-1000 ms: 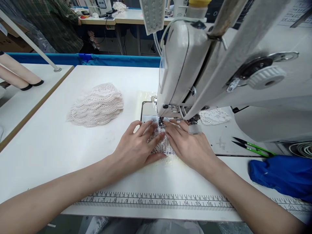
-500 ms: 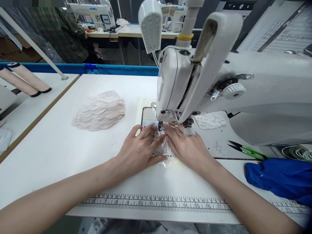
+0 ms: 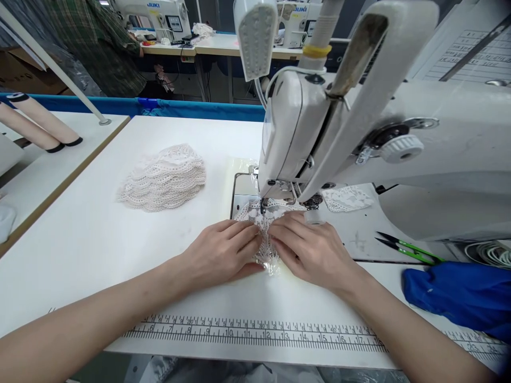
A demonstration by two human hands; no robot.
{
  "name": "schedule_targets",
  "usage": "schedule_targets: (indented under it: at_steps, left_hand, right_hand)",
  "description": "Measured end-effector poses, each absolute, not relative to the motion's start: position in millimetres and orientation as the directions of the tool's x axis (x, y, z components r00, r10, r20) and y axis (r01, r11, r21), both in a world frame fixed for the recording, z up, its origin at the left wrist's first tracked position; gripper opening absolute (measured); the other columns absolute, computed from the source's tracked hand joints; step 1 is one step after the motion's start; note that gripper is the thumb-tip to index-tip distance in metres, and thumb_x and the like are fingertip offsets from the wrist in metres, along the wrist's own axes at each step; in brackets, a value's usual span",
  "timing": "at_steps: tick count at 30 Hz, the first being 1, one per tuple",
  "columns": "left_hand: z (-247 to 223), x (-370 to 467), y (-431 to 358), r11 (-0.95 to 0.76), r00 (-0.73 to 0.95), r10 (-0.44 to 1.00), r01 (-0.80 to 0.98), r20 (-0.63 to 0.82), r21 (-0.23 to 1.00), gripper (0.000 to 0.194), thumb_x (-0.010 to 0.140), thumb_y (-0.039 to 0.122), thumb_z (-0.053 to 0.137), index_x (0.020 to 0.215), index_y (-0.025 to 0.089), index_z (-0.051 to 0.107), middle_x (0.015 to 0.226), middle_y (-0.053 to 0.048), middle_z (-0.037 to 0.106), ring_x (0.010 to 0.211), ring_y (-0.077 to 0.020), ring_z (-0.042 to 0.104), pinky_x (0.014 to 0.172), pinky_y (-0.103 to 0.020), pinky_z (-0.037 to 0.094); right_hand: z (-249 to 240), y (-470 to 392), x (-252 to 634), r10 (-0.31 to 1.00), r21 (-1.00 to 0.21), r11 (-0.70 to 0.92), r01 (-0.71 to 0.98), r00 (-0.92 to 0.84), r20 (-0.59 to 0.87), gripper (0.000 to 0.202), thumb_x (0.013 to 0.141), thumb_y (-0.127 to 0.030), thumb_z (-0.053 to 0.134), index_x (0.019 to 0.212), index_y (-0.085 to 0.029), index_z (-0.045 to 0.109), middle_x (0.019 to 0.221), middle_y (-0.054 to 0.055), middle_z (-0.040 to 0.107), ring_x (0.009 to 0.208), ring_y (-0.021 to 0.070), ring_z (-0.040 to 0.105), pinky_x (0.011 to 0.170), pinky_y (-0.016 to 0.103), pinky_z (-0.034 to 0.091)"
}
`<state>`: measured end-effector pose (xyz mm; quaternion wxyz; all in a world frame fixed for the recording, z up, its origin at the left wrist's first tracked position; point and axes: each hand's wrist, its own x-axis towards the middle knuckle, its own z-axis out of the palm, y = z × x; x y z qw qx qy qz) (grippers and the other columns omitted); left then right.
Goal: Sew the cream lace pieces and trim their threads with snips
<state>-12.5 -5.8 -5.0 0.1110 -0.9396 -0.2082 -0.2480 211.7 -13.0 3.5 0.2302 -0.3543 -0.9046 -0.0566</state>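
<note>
White lace fabric [image 3: 264, 242] lies under the needle area of a white sewing machine [image 3: 293, 127]. On its left side my left hand [image 3: 225, 247] has its fingers pressed together and curled on the lace edge. My right hand [image 3: 307, 244] grips the lace from the right, fingers bent and close together, just below the machine head. The fingertips of both hands are close to each other, with a strip of lace between them. Clear film shows under the lace near my thumbs.
A stack of lace pieces [image 3: 163, 178] sits left of the machine. Another lace piece [image 3: 347, 198], green-handled snips [image 3: 411, 250] and blue cloth [image 3: 459, 295] are on the right. A printed ruler [image 3: 255, 334] runs along the front edge. A person [image 3: 96, 48] stands behind, at the left.
Both hands have drawn back slightly toward the front edge, and their fingers have curled in from a flatter spread. More lace shows around the needle. The view has shifted slightly.
</note>
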Motion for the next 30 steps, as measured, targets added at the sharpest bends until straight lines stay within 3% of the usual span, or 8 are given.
schedule_targets:
  at_steps: [2,4,5,8,11,16,30]
  left_hand:
    - [-6.2,-12.9,-5.3,-0.879,0.789,0.344,0.461,0.509,-0.12,0.016,0.094,0.016,0.052,0.096,0.008,0.066,0.1,-0.012,0.075,0.092,-0.0221,0.071,0.071,-0.031,0.059]
    - [-7.7,-11.7,-4.4,-0.874,0.765,0.385,0.483,0.516,-0.063,0.015,0.093,0.008,0.05,0.095,0.008,0.065,0.096,-0.012,0.075,0.091,-0.0209,0.07,0.072,-0.03,0.059]
    - [-8.3,-10.7,-4.0,-0.87,0.747,0.409,0.493,0.525,-0.023,0.014,0.092,0.008,0.051,0.096,0.008,0.064,0.096,-0.012,0.074,0.09,-0.0207,0.07,0.073,-0.03,0.059]
    - [-8.6,-8.4,-3.6,-0.848,0.712,0.441,0.53,0.547,-0.006,0.019,0.092,0.015,0.056,0.106,0.005,0.064,0.105,-0.016,0.073,0.092,-0.0227,0.069,0.075,-0.034,0.06]
    - [-7.1,-8.3,-5.1,-0.827,0.75,0.435,0.552,0.499,-0.109,0.028,0.091,0.015,0.056,0.115,0.003,0.063,0.112,-0.016,0.073,0.097,-0.0258,0.068,0.074,-0.036,0.06]
    - [-6.2,-10.4,-6.6,-0.825,0.797,0.398,0.527,0.454,-0.203,0.027,0.093,0.012,0.053,0.115,0.004,0.067,0.111,-0.013,0.074,0.112,-0.0258,0.064,0.082,-0.034,0.058]
    - [-5.9,-9.8,-1.4,-0.822,0.779,0.427,0.547,0.459,-0.162,0.029,0.094,0.013,0.047,0.115,0.008,0.067,0.11,-0.01,0.075,0.11,-0.0215,0.066,0.091,-0.035,0.052]
  right_hand:
    - [5.0,-14.1,212.3,0.607,-0.104,0.766,0.635,-0.658,0.445,0.036,0.095,-0.043,0.053,0.105,-0.011,0.066,0.097,0.01,0.072,0.088,0.0213,0.068,0.072,0.034,0.052]
    - [4.8,-14.9,211.6,0.622,-0.124,0.761,0.637,-0.662,0.418,0.056,0.09,-0.059,0.054,0.112,-0.008,0.064,0.106,0.014,0.07,0.09,0.0242,0.067,0.074,0.037,0.054]
    - [4.0,-15.2,211.1,0.631,-0.113,0.752,0.649,-0.66,0.407,0.054,0.091,-0.056,0.055,0.114,-0.008,0.063,0.109,0.015,0.069,0.091,0.0243,0.067,0.074,0.038,0.055]
    - [0.4,-15.8,210.1,0.612,-0.03,0.744,0.668,-0.662,0.432,0.022,0.094,-0.021,0.055,0.109,-0.011,0.067,0.112,0.012,0.071,0.094,0.0215,0.068,0.076,0.035,0.057]
    - [-1.8,-16.8,210.8,0.544,0.02,0.781,0.625,-0.695,0.471,0.025,0.088,-0.004,0.053,0.101,-0.014,0.072,0.106,0.007,0.074,0.098,0.0201,0.069,0.085,0.035,0.057]
    - [-1.0,-18.9,211.3,0.522,0.051,0.788,0.614,-0.709,0.474,0.028,0.086,-0.003,0.051,0.097,-0.015,0.073,0.104,0.007,0.075,0.1,0.0194,0.071,0.087,0.035,0.059]
    - [0.2,-16.2,211.0,0.508,0.066,0.784,0.617,-0.699,0.503,0.025,0.089,-0.006,0.049,0.093,-0.015,0.073,0.101,0.006,0.076,0.096,0.0176,0.072,0.083,0.031,0.059]
